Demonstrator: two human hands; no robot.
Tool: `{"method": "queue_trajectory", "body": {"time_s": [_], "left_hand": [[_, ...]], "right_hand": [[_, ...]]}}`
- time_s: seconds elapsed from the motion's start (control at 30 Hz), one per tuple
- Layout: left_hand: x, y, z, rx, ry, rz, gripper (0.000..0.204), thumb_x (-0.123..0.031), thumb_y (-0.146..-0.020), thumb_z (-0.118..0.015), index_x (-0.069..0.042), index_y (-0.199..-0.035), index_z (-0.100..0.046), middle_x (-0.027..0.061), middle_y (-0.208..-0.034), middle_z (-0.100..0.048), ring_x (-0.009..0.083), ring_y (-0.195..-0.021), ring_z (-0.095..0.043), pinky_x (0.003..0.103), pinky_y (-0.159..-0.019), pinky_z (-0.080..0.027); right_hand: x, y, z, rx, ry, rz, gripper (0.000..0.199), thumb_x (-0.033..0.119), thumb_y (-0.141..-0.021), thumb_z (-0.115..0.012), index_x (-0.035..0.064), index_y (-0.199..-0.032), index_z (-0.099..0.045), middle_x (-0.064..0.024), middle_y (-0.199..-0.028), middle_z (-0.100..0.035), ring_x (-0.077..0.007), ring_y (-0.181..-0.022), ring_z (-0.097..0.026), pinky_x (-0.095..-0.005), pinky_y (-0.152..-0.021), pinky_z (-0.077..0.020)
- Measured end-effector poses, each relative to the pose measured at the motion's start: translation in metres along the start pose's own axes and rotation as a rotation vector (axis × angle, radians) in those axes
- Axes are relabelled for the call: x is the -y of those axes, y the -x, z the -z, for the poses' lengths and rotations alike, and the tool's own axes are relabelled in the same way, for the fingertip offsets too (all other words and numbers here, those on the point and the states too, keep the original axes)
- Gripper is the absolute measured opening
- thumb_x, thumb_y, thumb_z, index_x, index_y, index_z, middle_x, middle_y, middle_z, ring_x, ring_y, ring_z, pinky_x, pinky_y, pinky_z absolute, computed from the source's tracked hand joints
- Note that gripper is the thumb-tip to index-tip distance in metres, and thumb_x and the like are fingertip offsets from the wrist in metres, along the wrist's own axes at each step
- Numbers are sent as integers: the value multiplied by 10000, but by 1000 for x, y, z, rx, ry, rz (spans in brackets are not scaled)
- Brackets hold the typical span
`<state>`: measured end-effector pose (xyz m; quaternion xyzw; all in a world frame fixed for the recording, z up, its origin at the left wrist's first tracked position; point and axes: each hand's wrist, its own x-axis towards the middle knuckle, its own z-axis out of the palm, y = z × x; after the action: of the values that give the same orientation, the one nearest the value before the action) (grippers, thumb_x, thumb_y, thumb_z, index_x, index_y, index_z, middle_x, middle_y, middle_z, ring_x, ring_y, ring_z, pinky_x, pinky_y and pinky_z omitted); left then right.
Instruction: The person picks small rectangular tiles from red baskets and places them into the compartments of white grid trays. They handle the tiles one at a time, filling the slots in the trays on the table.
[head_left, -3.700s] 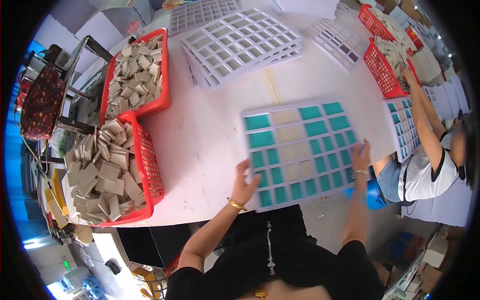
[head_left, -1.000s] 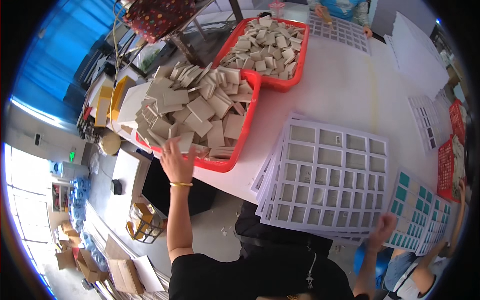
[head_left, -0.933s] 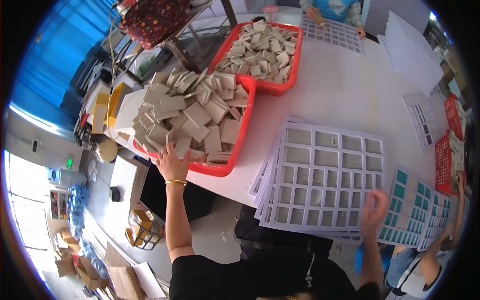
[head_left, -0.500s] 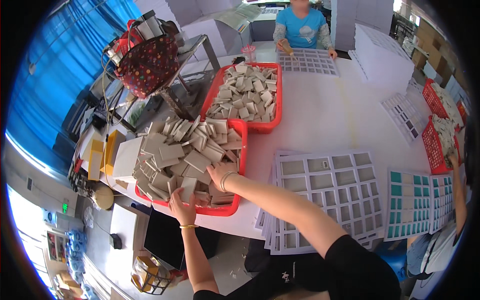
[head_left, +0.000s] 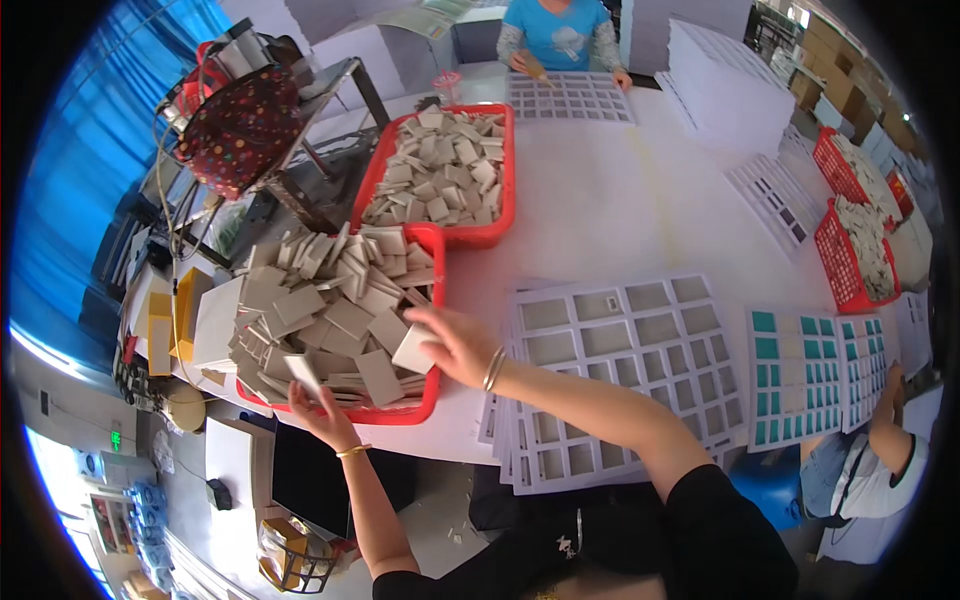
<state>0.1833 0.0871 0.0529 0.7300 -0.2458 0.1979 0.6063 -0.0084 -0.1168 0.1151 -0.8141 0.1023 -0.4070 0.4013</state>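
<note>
A heaped red plastic basket (head_left: pixel 437 275) holds many thin, grey-white rectangular board pieces (head_left: pixel 350 318). At its near edge, my left hand (head_left: pixel 325 420) pinches one such piece (head_left: pixel 302 373), tilted up on edge. Over the basket's right side, my right hand (head_left: pixel 460 345) grips another board piece (head_left: pixel 412 352) between thumb and fingers. Both hands are closed on their pieces and stay apart. To the right of my right hand lies a stack of white grid frames (head_left: pixel 572 334) with grey-backed square and rectangular openings.
Behind the near basket stands a second red basket (head_left: pixel 508 165) full of similar pieces. Across the white table (head_left: pixel 590 200), a person in blue (head_left: pixel 555 35) works at another grid frame (head_left: pixel 570 97). Teal-backed frames (head_left: pixel 795 375) and more red baskets (head_left: pixel 840 270) are at the right, beside another person's arm.
My right hand has lifted a board piece from the pile and moved toward the basket's right rim. My left hand now holds a piece tilted up. The whole view has shifted.
</note>
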Motion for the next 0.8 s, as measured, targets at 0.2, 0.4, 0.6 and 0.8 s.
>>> {"method": "queue_trajectory", "body": {"time_s": [0.2, 0.4, 0.6, 0.8], "left_hand": [[-49, 4, -25, -222, -9, -157, 476, -134, -913, -593, 51, -1310, -407, 130, -1266, -468, 205, -1151, -465, 320, -964, -371], [-128, 62, -77, 254, 106, -225, 559, -141, -790, -705, 24, -1273, -479, 100, -1231, -526, 196, -1045, -517, 328, -847, -426], [-180, 113, -168, 869, 42, -478, 474, -81, -659, -746, -83, -1109, -596, 115, -1163, -590, 323, -1017, -539, 414, -868, -425], [-166, 130, -231, 1079, -41, -544, 407, -89, -671, -738, -132, -1060, -626, 68, -1179, -600, 326, -1071, -529, 429, -917, -425]], "right_hand": [[-56, 71, 130, -278, -183, -413, 329, 93, -913, -571, 56, -1233, -504, -36, -969, -605, -77, -756, -589, -236, -649, -502], [-70, 142, 269, -604, -87, -589, 344, 86, -889, -611, 50, -1207, -486, -53, -930, -598, -86, -748, -583, -211, -590, -503], [-83, 189, 309, -663, -64, -511, 361, 21, -858, -625, 26, -1191, -487, -71, -911, -613, -105, -822, -566, -234, -704, -478], [-89, 188, 306, -681, -132, -548, 361, 12, -862, -614, 22, -1197, -481, -83, -945, -612, -108, -828, -565, -244, -723, -476]]}}
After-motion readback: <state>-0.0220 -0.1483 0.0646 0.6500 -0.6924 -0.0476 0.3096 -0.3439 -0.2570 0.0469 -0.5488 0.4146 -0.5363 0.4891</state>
